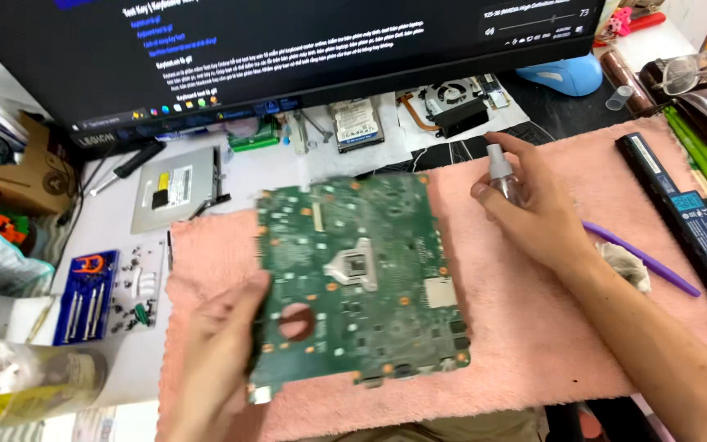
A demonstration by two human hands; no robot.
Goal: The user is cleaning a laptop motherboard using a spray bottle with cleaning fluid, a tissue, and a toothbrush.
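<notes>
A left hand (218,352) grips the near-left edge of a green circuit board (360,282), tilting it above a pink towel (517,327), while right-hand (533,209) fingers clamp a small spray bottle (503,173) aimed at the board.

Circuit board (362,282) on towel (517,327) on counter (116,225); monitor (288,49) behind; screwdriver set (85,296) left of towel; laptop battery (685,217) at towel's right edge; optical drive (175,188) behind-left of board.
</notes>
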